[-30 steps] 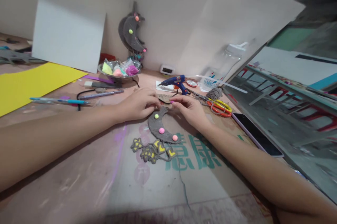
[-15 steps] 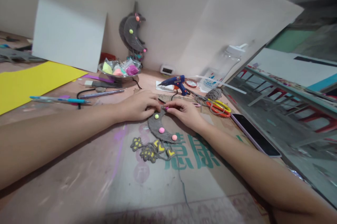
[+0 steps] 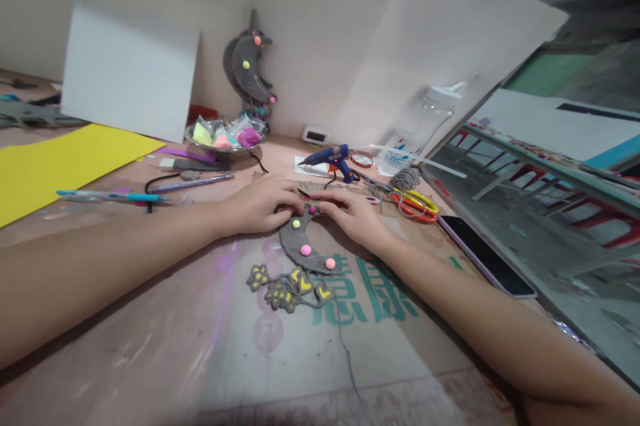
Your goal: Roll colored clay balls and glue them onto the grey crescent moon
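A grey yarn-covered crescent moon ornament (image 3: pixel 295 238) lies flat on the printed cardboard. Small yellow-green, pink and peach balls dot it, and a magenta ball (image 3: pixel 313 210) sits at its upper tip. My left hand (image 3: pixel 265 203) has its fingers curled on the moon's upper end, holding it. Just right of the magenta ball is my right hand (image 3: pixel 353 213), index finger and thumb apart, with nothing seen between them. Below the moon lie grey cord flowers (image 3: pixel 281 296) and hearts (image 3: pixel 303 283) with yellow filling, joined by cord. A loose grey thread (image 3: pixel 346 353) trails toward me.
Behind my hands rests a blue glue gun (image 3: pixel 327 157). Scissors (image 3: pixel 415 205), grey yarn (image 3: pixel 405 179) and a phone (image 3: pixel 485 254) lie to the right. A metal bowl (image 3: pixel 225 146) holds clay packets. Pens (image 3: pixel 145 197) and yellow sheet (image 3: pixel 75 163) are left; a similar moon (image 3: pixel 247 69) hangs behind.
My right fingertips have drawn slightly apart from the magenta ball, which now shows plainly on the moon's tip. My left hand stays in place, and the view has shifted a little.
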Tool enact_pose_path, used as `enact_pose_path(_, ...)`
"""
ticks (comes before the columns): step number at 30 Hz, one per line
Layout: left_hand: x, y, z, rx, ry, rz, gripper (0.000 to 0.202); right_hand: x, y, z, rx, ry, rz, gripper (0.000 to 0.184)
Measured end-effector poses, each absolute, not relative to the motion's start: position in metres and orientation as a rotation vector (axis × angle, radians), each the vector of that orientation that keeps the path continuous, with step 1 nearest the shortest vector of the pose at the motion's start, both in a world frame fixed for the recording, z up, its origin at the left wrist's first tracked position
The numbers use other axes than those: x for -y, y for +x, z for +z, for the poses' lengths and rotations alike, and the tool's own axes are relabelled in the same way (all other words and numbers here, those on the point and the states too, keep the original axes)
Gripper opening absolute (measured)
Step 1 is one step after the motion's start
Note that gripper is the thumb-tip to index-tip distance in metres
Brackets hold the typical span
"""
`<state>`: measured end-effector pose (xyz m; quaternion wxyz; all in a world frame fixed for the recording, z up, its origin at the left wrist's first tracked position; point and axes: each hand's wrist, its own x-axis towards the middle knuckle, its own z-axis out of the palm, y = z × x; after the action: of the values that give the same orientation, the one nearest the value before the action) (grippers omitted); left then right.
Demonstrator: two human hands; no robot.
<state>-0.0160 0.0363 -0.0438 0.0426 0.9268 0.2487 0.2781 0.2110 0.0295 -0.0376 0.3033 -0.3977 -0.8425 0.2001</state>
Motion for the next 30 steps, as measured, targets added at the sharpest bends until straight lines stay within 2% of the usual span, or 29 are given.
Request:
enact_pose_path(5,-0.036,-0.016,-0.042,-0.761,2.833,0.828,0.024,-0.022,0.21,-0.037,2.132,-1.054,0.368,0.014)
enact_pose_path(13,-0.035,-0.016,-0.042,-0.782,2.83,0.81,0.025,-0.017,0.21,-0.035,2.19,-1.113,0.397,0.018)
enact_pose_path(22,-0.035,-0.014,-0.043,-0.767,2.861,0.767,0.044,-0.019,0.211,-0.036,2.143,-1.127,0.419,0.016)
enact_pose_path(30,-0.036,-0.014,-0.044,-0.821,2.869,0.738,0.037,-0.02,0.212,-0.038,2.16,-1.118,0.404,0.016)
